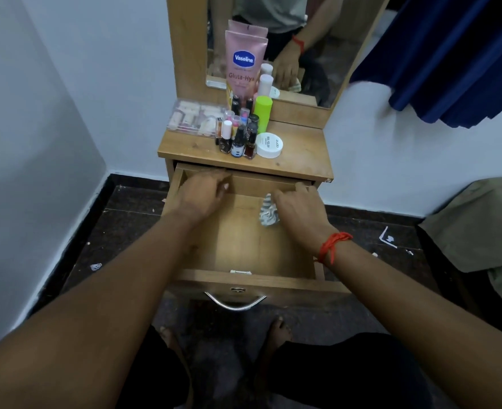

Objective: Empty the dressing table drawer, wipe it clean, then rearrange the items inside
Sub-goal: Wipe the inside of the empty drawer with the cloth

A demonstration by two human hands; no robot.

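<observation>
Wiping stage now: drawer (pixel 244 246), frame centre, is emptied, w/ bottles & tubes parked on the table (pixel 300 154) above. Your right hand (pixel 300 214) pinches the striped cloth (pixel 269 212); left hand (pixel 202 193) loosely open, holding nothing, at back-left corner. Rearranging's left.

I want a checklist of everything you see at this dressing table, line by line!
Surface: wooden tabletop, bare on its right side.
Job's things: drawer pulled open, emptied; striped cloth inside at the right hand; Vaseline tube, green bottle, nail polish bottles, white jar and clear box stand on top.
Clutter: paper scraps on the dark floor.
Grippers: left hand at the drawer's back left, empty; right hand on the cloth.
Cables: nothing seen.
Surroundings: mirror, blue curtain, white walls.
</observation>
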